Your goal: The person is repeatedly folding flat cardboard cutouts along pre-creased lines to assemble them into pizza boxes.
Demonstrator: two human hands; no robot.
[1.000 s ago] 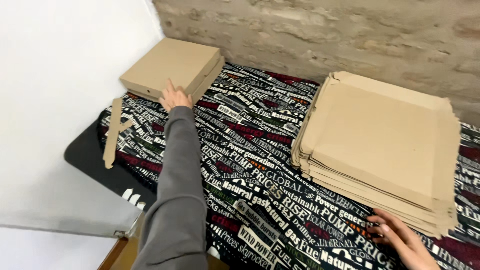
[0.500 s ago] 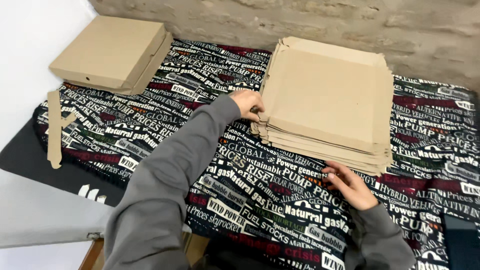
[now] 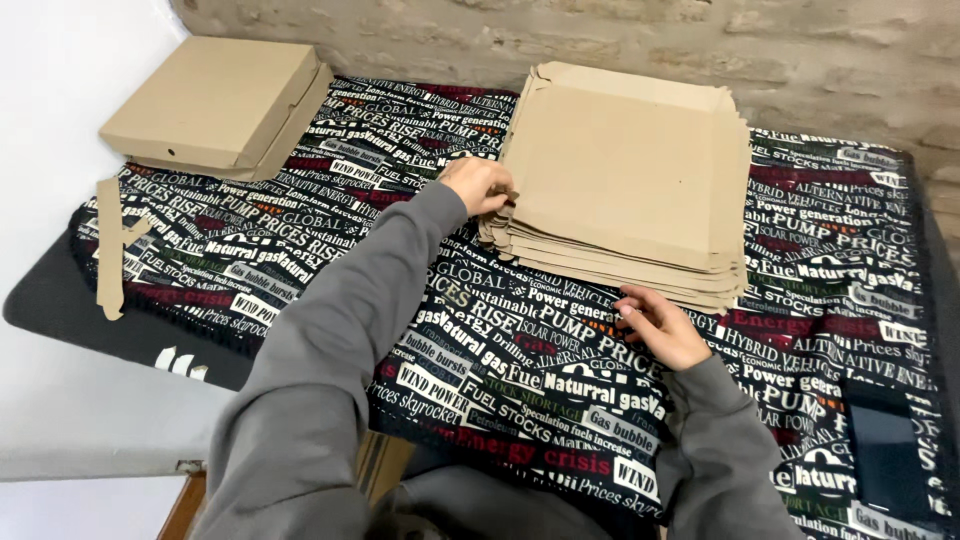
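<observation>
Cardboard stack (image 3: 625,170) at twelve o'clock: we moved our left hand (image 3: 478,184) from the folded box (image 3: 215,100) and pinched its edge, right hand (image 3: 662,326) open beside it.

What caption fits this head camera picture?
Both hands, left hand and right hand, touch a stack of flat cardboard sheets.

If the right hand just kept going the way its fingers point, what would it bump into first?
The right hand points up and away toward the near edge of the stack of flat cardboard sheets, so it would probably meet that edge first. Its fingertips look nearly there already, though depth is hard to judge.
</observation>
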